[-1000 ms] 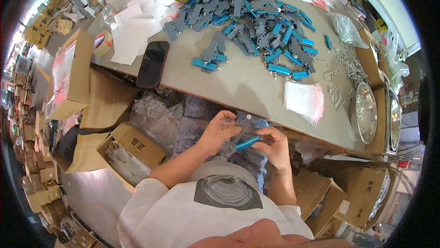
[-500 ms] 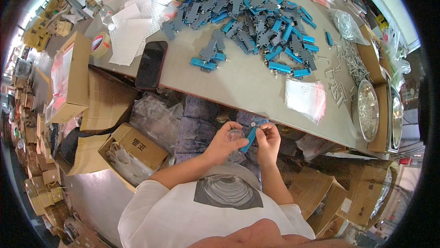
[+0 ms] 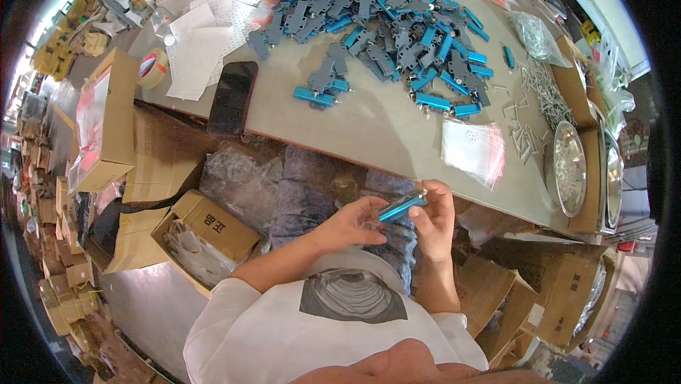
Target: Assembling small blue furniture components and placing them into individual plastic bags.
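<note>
A slim blue metal part (image 3: 401, 206) is gripped between both hands just below the counter's near edge, above the lap. The left hand (image 3: 357, 221) is closed on its lower left end, and the right hand (image 3: 434, 215) is pinched on its upper right end. Its long axis is tilted, rising from lower left to upper right, with a small silvery tip pointing up-right toward the counter (image 3: 376, 128). On that grey surface, a heap of blue and grey parts (image 3: 397, 36) too numerous to count is spread, along with one black phone (image 3: 232, 96), one roll of tape (image 3: 153, 67), one stack of small clear bags (image 3: 472, 148) and one round metal dish (image 3: 569, 168). Cardboard boxes (image 3: 206, 231) are crowded around the floor below.
</note>
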The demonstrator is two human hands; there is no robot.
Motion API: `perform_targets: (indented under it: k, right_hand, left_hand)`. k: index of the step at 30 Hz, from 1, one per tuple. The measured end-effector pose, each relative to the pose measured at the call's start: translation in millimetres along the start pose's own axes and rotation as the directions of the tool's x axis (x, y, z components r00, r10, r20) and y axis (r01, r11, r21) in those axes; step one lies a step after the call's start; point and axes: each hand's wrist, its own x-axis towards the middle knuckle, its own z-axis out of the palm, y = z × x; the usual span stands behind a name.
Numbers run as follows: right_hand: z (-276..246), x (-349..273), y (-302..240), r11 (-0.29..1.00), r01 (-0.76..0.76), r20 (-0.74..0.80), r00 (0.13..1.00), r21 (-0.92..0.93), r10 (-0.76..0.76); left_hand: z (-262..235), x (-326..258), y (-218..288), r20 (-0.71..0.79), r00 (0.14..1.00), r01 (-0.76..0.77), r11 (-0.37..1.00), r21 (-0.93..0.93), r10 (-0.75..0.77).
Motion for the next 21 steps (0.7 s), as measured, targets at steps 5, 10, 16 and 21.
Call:
perform_targets:
  k: [5, 10, 16, 21]
  right_hand:
    - [3, 2, 0, 0.994, -0.102, 0.322, 0.943, 0.026, 0.089]
    - [3, 6, 8, 0.926, 0.169, 0.379, 0.925, -0.338, -0.031]
    - [11, 34, -27, 0.769, 0.335, 0.599, 0.797, -0.545, 0.077]
    - [8, 66, -37, 0.679, 0.201, 0.385, 0.914, -0.706, 0.129]
  left_hand:
    - [2, -4, 7, 0.088, 0.990, 0.121, 0.982, -0.147, -0.109]
    - [3, -8, 15, 0.078, 0.979, 0.201, 0.937, -0.285, -0.186]
    - [7, -9, 17, 0.110, 0.983, 0.172, 0.950, -0.260, -0.147]
    - [4, -18, 27, 0.060, 0.998, 0.002, 1.000, -0.010, -0.001]
